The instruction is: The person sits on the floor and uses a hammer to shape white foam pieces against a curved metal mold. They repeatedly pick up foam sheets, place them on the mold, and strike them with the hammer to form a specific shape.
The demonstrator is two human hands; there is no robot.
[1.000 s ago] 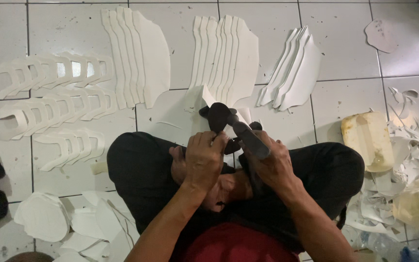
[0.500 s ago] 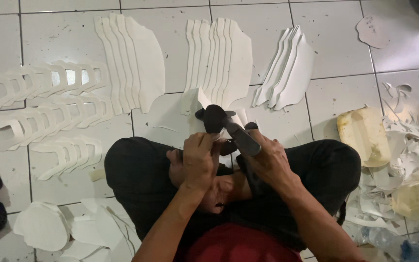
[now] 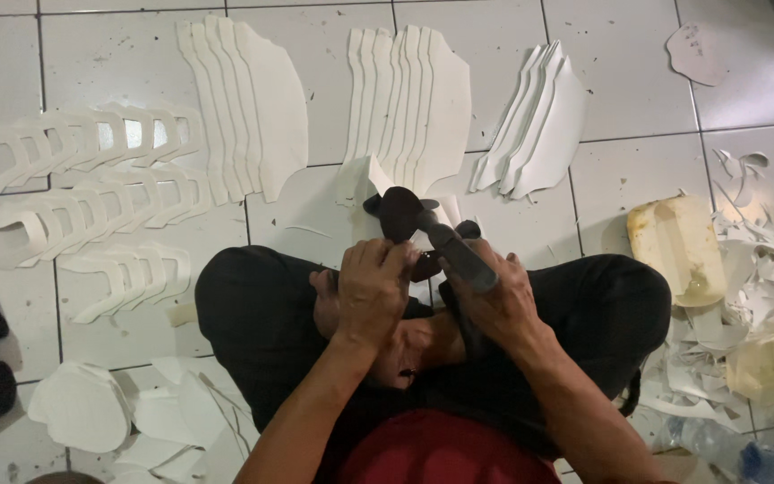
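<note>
At the centre of the frame a person is sitting cross-legged on the white tiled floor (image 3: 315,206), both hands working above the lap. The right hand (image 3: 494,300) is curling closed around the handle of a dark hammer-like tool (image 3: 432,233), whose rounded black head is pointing toward the upper middle of the frame. The left hand (image 3: 371,291) is closing its fingers over a small dark piece (image 3: 427,266) just beside the tool's handle; how much of that piece it is gripping cannot be told. A white cut sheet (image 3: 360,184) is lying on the floor just beyond the tool's head.

Fanned rows of white cut pieces (image 3: 414,99) are lying across the upper half of the frame, with slotted white strips (image 3: 91,193) at the left. A yellowish block (image 3: 674,246) is resting at the right, beside a heap of white offcuts (image 3: 745,296). More rounded white pieces (image 3: 82,408) are lying at the lower left.
</note>
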